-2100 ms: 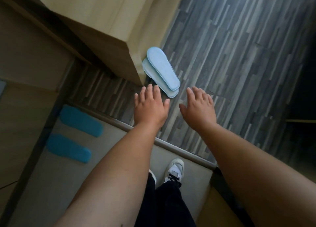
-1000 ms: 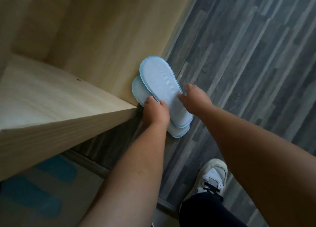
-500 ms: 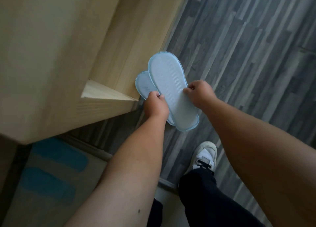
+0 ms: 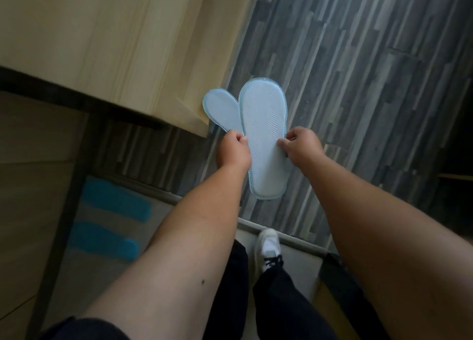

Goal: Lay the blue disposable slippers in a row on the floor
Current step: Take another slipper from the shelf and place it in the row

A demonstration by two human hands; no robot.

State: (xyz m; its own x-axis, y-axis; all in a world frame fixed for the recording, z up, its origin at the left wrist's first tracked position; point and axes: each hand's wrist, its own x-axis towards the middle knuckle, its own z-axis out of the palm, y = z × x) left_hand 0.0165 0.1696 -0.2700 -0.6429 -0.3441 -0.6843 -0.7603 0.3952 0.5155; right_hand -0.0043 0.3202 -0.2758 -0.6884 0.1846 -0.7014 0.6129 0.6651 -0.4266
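Observation:
Two light blue disposable slippers are held up above the grey plank floor (image 4: 358,84), soles facing me. My left hand (image 4: 233,150) pinches the edge of the rear slipper (image 4: 222,109), which fans out to the left. My right hand (image 4: 301,145) grips the right edge of the front slipper (image 4: 263,140), which hangs lengthwise between both hands and overlaps the rear one. Two darker blue slippers (image 4: 116,202) (image 4: 102,240) lie side by side on a pale mat at lower left.
A light wooden cabinet (image 4: 115,45) fills the upper left, its corner close to the held slippers. A metal threshold strip (image 4: 294,240) separates the mat from the plank floor. My white shoe (image 4: 267,247) and dark trousers stand below the hands.
Both hands picked the stacked pair off the floor by the cabinet and raised it. The two slippers have fanned apart, and the view has pulled back from the cabinet.

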